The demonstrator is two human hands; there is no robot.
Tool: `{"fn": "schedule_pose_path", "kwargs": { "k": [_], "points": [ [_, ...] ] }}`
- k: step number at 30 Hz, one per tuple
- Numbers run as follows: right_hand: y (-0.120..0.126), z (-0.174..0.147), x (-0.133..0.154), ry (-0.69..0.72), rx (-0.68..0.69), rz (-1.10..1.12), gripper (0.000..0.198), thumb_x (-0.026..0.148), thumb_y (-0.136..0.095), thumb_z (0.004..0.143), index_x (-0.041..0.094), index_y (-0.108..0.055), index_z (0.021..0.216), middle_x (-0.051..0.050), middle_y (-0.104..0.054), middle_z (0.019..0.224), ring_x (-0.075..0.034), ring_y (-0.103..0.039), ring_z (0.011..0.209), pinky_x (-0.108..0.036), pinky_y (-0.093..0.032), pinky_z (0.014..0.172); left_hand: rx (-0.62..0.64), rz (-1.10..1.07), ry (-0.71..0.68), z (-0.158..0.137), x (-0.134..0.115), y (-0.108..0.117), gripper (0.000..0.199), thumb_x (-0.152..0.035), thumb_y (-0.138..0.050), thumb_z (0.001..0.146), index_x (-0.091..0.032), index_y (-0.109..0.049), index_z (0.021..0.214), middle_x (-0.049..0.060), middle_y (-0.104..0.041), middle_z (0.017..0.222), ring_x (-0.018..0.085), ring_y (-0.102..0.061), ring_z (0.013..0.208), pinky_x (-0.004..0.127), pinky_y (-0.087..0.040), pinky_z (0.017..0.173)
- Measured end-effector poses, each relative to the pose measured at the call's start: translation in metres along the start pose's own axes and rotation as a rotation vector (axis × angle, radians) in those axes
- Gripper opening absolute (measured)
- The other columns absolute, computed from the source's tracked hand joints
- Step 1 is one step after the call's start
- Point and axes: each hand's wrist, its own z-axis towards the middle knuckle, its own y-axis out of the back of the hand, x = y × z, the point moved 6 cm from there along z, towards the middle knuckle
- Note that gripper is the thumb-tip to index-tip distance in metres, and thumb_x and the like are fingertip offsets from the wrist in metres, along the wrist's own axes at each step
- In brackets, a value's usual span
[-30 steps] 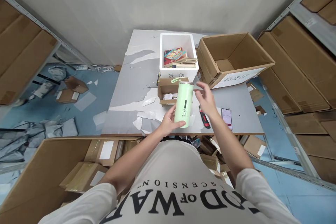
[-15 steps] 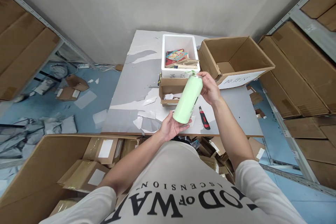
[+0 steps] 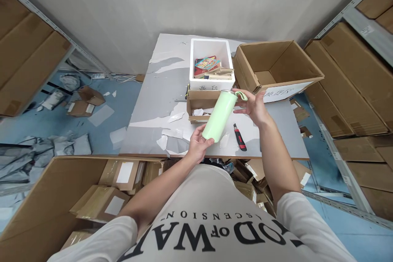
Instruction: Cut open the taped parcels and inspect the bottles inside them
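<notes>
A pale green water bottle (image 3: 220,116) is tilted over the table, its capped end up and to the right. My left hand (image 3: 199,143) grips its base, thumb in front. A green strap loop (image 3: 241,95) sticks out from the cap to the right. Around that loop my right hand (image 3: 253,106) has its fingers apart, the upper ones touching or very near the cap; exact contact is hard to see. Beneath the bottle is a small open cardboard box (image 3: 196,101) with white paper scraps. A red and black utility knife (image 3: 240,137) lies right of the bottle.
Behind stands a white foam box (image 3: 211,85) holding several books. A large open cardboard box (image 3: 245,69) with a handwritten label is at its right. Torn paper (image 3: 173,133) lies on the table. A big carton (image 3: 61,188) with parcels stands at lower left; shelves flank both sides.
The bottle has turned, so its dark print no longer shows and the strap now points right. My left hand has closed round the base. My right hand has moved right and its fingers have spread.
</notes>
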Motion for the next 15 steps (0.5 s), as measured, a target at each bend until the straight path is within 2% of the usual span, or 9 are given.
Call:
{"fn": "schedule_pose_path", "kwargs": {
  "k": [2, 5, 7, 9, 11, 13, 15],
  "points": [
    [-0.001, -0.002, 0.006, -0.053, -0.003, 0.025, 0.080, 0.089, -0.026, 0.074, 0.028, -0.057, 0.116, -0.007, -0.060, 0.113, -0.019, -0.064, 0.086, -0.040, -0.058, 0.074, -0.047, 0.081, -0.095, 0.001, 0.000, 0.001, 0.078, -0.044, -0.086, 0.054, -0.026, -0.048, 0.119, 0.009, -0.053, 0.130, 0.025, -0.055, 0.119, 0.043, -0.049, 0.096],
    [-0.007, 0.001, 0.008, -0.092, -0.105, 0.016, 0.057, 0.070, -0.066, 0.068, 0.026, -0.059, 0.103, -0.002, -0.060, 0.095, -0.016, -0.061, 0.079, -0.036, -0.059, 0.070, -0.071, 0.157, -0.143, 0.002, 0.005, 0.000, 0.081, -0.043, -0.089, 0.049, -0.026, -0.047, 0.116, 0.009, -0.052, 0.129, 0.024, -0.055, 0.117, 0.041, -0.051, 0.093],
    [-0.011, 0.004, 0.005, -0.083, -0.193, 0.019, 0.050, 0.057, -0.078, 0.061, 0.025, -0.059, 0.095, 0.001, -0.058, 0.086, -0.014, -0.058, 0.077, -0.033, -0.058, 0.067, -0.078, 0.145, -0.135, 0.001, 0.009, -0.001, 0.082, -0.041, -0.090, 0.048, -0.026, -0.046, 0.115, 0.009, -0.052, 0.128, 0.023, -0.056, 0.114, 0.039, -0.051, 0.091],
    [-0.014, 0.008, -0.002, -0.061, -0.241, 0.061, 0.046, 0.052, -0.079, 0.060, 0.025, -0.058, 0.090, 0.003, -0.058, 0.082, -0.014, -0.057, 0.075, -0.031, -0.057, 0.064, -0.062, 0.092, -0.115, 0.000, 0.009, 0.000, 0.086, -0.038, -0.092, 0.043, -0.026, -0.046, 0.114, 0.008, -0.052, 0.128, 0.022, -0.056, 0.113, 0.037, -0.051, 0.090],
    [-0.015, 0.010, -0.010, -0.043, -0.242, 0.127, 0.043, 0.050, -0.078, 0.061, 0.025, -0.058, 0.090, 0.003, -0.058, 0.082, -0.014, -0.058, 0.076, -0.030, -0.055, 0.064, 0.004, -0.036, -0.034, -0.002, 0.010, -0.001, 0.086, -0.046, -0.090, 0.046, -0.026, -0.047, 0.117, 0.009, -0.052, 0.130, 0.024, -0.057, 0.113, 0.038, -0.051, 0.090],
    [-0.014, 0.012, -0.017, -0.023, -0.228, 0.199, 0.043, 0.049, -0.078, 0.061, 0.026, -0.058, 0.092, 0.003, -0.059, 0.083, -0.014, -0.058, 0.075, -0.029, -0.055, 0.063, 0.125, -0.218, 0.164, -0.007, 0.015, -0.006, 0.081, -0.063, -0.078, 0.059, -0.023, -0.047, 0.122, 0.013, -0.054, 0.130, 0.028, -0.059, 0.112, 0.043, -0.050, 0.092],
    [-0.013, 0.013, -0.021, 0.005, -0.201, 0.262, 0.044, 0.049, -0.080, 0.061, 0.027, -0.059, 0.092, 0.003, -0.061, 0.084, -0.014, -0.058, 0.073, -0.029, -0.054, 0.063, 0.227, -0.363, 0.376, -0.015, 0.019, -0.012, 0.073, -0.068, -0.064, 0.072, -0.020, -0.048, 0.125, 0.016, -0.059, 0.126, 0.030, -0.062, 0.109, 0.047, -0.048, 0.094]
  ]
}}
